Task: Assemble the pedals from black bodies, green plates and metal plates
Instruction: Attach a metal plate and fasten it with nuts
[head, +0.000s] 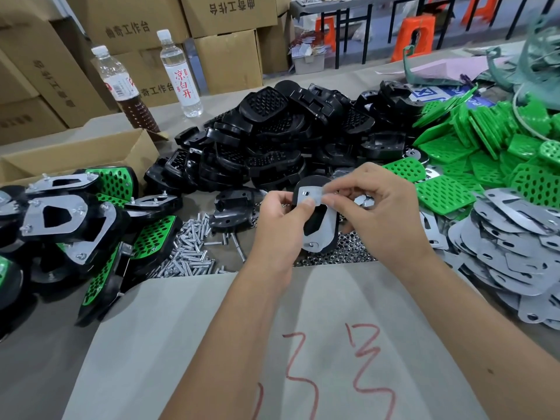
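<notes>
Head view: your left hand (280, 216) grips black pedal body (325, 234) at its left edge, thumb pressing metal plate (315, 197) onto it. Your right hand (375, 204) pinches plate's upper right corner. Pedal held above nuts (333, 256), between both hands. Long axis runs near vertical, tilted slightly right at bottom. Plate grey, slotted, covering body's back; black window shows through middle. Judgement: plate holes need lining up; right hand nearer upper hole.
</notes>
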The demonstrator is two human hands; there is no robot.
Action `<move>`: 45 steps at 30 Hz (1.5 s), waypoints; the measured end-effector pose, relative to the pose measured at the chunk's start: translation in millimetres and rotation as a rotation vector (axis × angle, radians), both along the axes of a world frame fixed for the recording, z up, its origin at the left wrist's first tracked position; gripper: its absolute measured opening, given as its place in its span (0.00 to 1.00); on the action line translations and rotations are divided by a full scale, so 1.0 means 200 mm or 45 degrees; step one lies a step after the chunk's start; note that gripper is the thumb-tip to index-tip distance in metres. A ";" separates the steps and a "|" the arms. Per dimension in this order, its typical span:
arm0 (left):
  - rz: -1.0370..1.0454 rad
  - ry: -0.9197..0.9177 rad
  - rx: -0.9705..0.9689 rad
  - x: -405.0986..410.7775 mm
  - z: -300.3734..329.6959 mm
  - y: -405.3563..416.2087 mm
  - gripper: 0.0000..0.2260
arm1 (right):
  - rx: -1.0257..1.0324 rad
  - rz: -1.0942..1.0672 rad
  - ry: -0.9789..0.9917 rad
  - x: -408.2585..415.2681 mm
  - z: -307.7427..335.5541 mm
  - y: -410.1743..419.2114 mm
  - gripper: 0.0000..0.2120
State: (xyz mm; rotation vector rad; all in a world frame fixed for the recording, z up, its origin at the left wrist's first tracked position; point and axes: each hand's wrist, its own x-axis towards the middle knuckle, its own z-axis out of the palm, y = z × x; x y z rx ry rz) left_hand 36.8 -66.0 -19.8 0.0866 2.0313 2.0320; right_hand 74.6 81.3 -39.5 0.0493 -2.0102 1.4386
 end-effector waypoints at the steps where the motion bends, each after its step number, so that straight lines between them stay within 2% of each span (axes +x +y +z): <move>1: 0.013 0.006 -0.006 0.00 0.00 0.00 0.06 | 0.001 0.013 -0.011 0.00 0.00 0.00 0.06; 8: 0.145 -0.062 0.007 -0.01 -0.01 0.01 0.07 | 0.053 0.055 -0.034 -0.01 -0.02 -0.01 0.07; 11: 0.169 -0.066 0.004 -0.01 -0.02 0.02 0.07 | 0.068 0.013 -0.054 0.00 -0.02 -0.02 0.02; 13: 0.209 -0.083 0.033 -0.02 -0.03 0.02 0.09 | 0.115 -0.097 -0.032 0.00 -0.02 -0.01 0.16; 14: 0.226 -0.083 0.043 -0.03 -0.03 0.02 0.09 | 0.144 -0.133 -0.001 0.00 -0.02 -0.01 0.20; 15: 0.232 -0.081 0.048 -0.03 -0.03 0.02 0.09 | 0.135 -0.165 0.002 0.01 -0.01 -0.01 0.20; 18: 0.218 -0.072 0.037 -0.03 -0.04 0.02 0.06 | 0.152 -0.063 -0.043 0.01 0.01 -0.03 0.03; 19: 0.217 -0.069 0.033 -0.03 -0.04 0.02 0.06 | 0.137 -0.013 -0.086 0.01 0.01 -0.04 0.07; 20: 0.222 -0.072 0.033 -0.03 -0.04 0.02 0.06 | 0.146 0.015 -0.093 0.01 0.01 -0.03 0.04; 21: 0.233 -0.082 0.036 -0.03 -0.04 0.02 0.07 | 0.079 -0.007 -0.081 0.01 0.01 -0.03 0.09; 22: 0.247 -0.096 0.047 -0.04 -0.04 0.02 0.08 | 0.015 -0.071 -0.025 0.01 0.02 -0.02 0.21; 23: 0.261 -0.104 0.061 -0.04 -0.04 0.02 0.08 | -0.060 -0.112 0.023 0.02 0.02 -0.01 0.28; 24: 0.268 -0.095 0.060 -0.04 -0.04 0.01 0.08 | -0.059 -0.161 0.065 0.01 0.01 0.00 0.29; 26: 0.257 -0.017 -0.011 -0.03 -0.04 0.02 0.06 | 0.118 -0.205 0.047 0.01 0.00 0.00 0.23; 28: 0.238 0.093 -0.090 -0.01 -0.05 0.04 0.05 | 0.298 -0.182 -0.028 0.00 -0.01 -0.01 0.09; 29: 0.234 0.145 -0.117 0.00 -0.05 0.05 0.05 | 0.393 -0.166 -0.063 -0.01 -0.01 -0.02 0.06; 31: 0.245 0.236 -0.164 0.00 -0.05 0.05 0.06 | 0.565 -0.150 -0.089 -0.02 -0.02 -0.04 0.04; 34: 0.264 0.386 -0.230 0.00 -0.05 0.04 0.07 | 0.675 -0.212 -0.117 -0.03 -0.03 -0.05 0.04; 38: 0.280 0.436 -0.226 0.02 -0.02 0.04 0.07 | 0.636 -0.256 -0.090 -0.04 -0.02 -0.06 0.06; 42: 0.200 0.436 -0.206 0.04 -0.01 0.05 0.08 | 0.507 -0.162 -0.109 -0.03 -0.02 -0.07 0.06; 45: 0.187 0.439 -0.164 0.06 0.00 0.07 0.09 | 0.399 -0.239 -0.040 -0.02 -0.01 -0.08 0.07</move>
